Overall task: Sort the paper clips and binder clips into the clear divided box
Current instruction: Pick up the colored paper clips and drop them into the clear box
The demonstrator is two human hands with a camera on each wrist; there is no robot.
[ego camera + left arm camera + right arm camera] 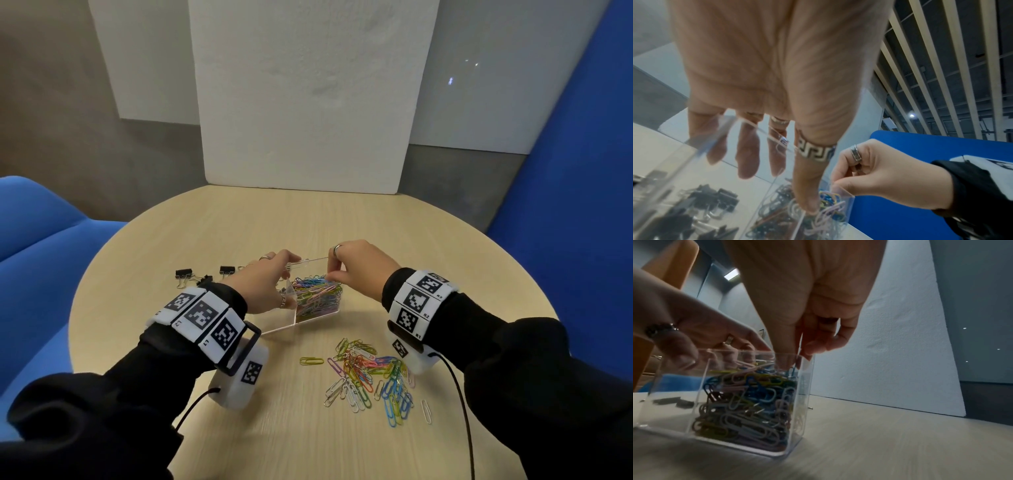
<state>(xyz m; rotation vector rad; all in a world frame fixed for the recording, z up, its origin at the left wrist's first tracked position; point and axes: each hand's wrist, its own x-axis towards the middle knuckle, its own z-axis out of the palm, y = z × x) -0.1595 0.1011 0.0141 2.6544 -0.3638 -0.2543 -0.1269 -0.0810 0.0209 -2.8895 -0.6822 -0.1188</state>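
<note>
Both hands point(308, 270) on box point(318, 310), tags "R1", "R2"

Both black-sleeved arms reach forward, the hands close together; the left hand point(265, 284) has fingers extended and thumb pointing down, the right hand point(356, 269) has curled fingers pinched against its thumb

Black sleeves point(513, 359), white wristbands point(202, 317) with black square markers, ringed fingers point(337, 249).

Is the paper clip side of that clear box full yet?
Nearly full. Colored paper clips fill that side of the clear box almost to its rim, where the right hand reaches in.
</note>
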